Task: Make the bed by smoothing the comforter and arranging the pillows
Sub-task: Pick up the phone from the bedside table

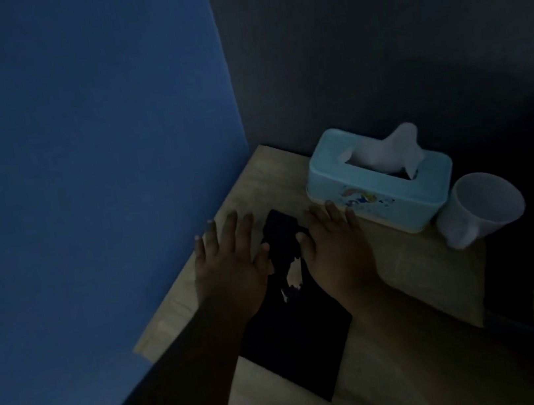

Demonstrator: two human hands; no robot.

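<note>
Here, both arms reach out over a wooden tabletop. The left hand and right hand lie flat, fingers spread, holding nothing, with a dark object between them — too dim to identify. Beyond the right hand sits a pale blue tissue box, a white tissue rising from its slot. Beside the box a white cup leans, its contents unseen. No comforter or pillows in view — the scene is very dark.
</note>
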